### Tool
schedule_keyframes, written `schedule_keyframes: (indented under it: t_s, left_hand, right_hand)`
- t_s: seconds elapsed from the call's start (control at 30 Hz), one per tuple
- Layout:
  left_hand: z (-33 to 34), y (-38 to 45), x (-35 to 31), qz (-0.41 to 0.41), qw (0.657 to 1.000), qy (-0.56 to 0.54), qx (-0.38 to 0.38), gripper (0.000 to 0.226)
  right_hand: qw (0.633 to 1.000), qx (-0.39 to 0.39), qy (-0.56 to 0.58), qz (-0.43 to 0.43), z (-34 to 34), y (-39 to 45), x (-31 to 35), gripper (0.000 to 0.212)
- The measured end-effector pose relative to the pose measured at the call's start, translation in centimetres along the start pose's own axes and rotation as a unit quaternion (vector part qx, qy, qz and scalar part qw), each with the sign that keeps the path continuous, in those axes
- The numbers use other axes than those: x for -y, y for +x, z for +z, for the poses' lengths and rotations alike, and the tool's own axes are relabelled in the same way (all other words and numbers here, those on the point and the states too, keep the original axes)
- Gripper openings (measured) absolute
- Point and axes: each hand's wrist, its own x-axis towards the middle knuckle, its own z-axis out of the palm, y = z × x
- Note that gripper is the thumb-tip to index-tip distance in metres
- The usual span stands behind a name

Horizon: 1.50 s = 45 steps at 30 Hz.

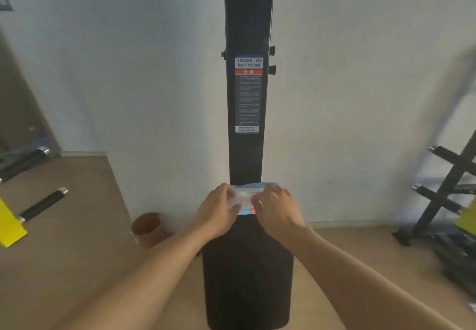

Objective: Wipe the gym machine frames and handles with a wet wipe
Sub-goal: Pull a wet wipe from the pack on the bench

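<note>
Both the left hand [217, 209] and right hand [277, 208] grip a blue-and-white plastic wet-wipe pack [244, 197] (blurred) against the black upright machine frame [246, 154].

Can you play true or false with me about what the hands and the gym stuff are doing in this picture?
1. Both hands hold the wipe packet. True: left hand, right hand.
2. The packet lies on the floor. False: it sits on the black pad, by the upright frame.
3. The frame carries a label with a red band. True.
4. The brown pot is on the right of the pad. False: it stands on the left.
</note>
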Motion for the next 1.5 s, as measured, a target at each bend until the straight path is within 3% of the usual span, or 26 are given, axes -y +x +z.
schedule_keyframes:
  t_s: [0.07,0.2,0.3,0.43,0.7,0.87,1.1,1.37,1.5]
  left_hand:
    - [0.4,0.5,0.2,-0.008,1.000,-0.013,-0.021,0.037]
    - [0.8,1.0,0.6,0.007,1.000,-0.006,-0.028,0.055]
    - [1.1,1.6,1.0,0.018,0.999,-0.040,-0.023,0.060]
    - [1.0,1.8,1.6,0.030,0.990,-0.135,0.005,0.059]
    - [1.0,3.1,2.4,0.094,0.994,-0.051,0.007,0.081]
    - [1.0,4.0,1.2,0.032,0.982,-0.174,0.062,0.067]
    - [2.1,3.7,0.6,-0.012,0.990,-0.140,-0.023,0.038]
    - [2.4,3.4,0.1,-0.027,0.992,-0.092,-0.076,0.034]
    - [2.5,3.4,0.1,-0.028,0.992,-0.087,-0.084,0.040]
  right_hand:
    - [0.998,-0.026,0.059,0.017,0.3,0.6,-0.3,0.027]
    - [0.997,-0.029,0.072,0.009,1.2,1.7,0.2,0.031]
    - [0.999,-0.014,0.037,0.025,2.3,2.5,0.6,0.032]
    - [0.990,-0.020,0.104,0.095,2.3,3.6,1.0,0.036]
    - [0.982,-0.042,0.128,0.133,2.3,4.3,1.1,0.026]
    - [0.958,-0.049,0.248,0.138,2.3,4.6,0.7,0.021]
    - [0.959,-0.039,0.263,0.099,1.2,4.7,0.1,0.018]
    - [0.965,-0.011,0.252,0.072,0.5,4.8,0.3,0.020]
    - [0.968,0.072,0.234,0.061,-0.5,5.2,-0.1,0.020]
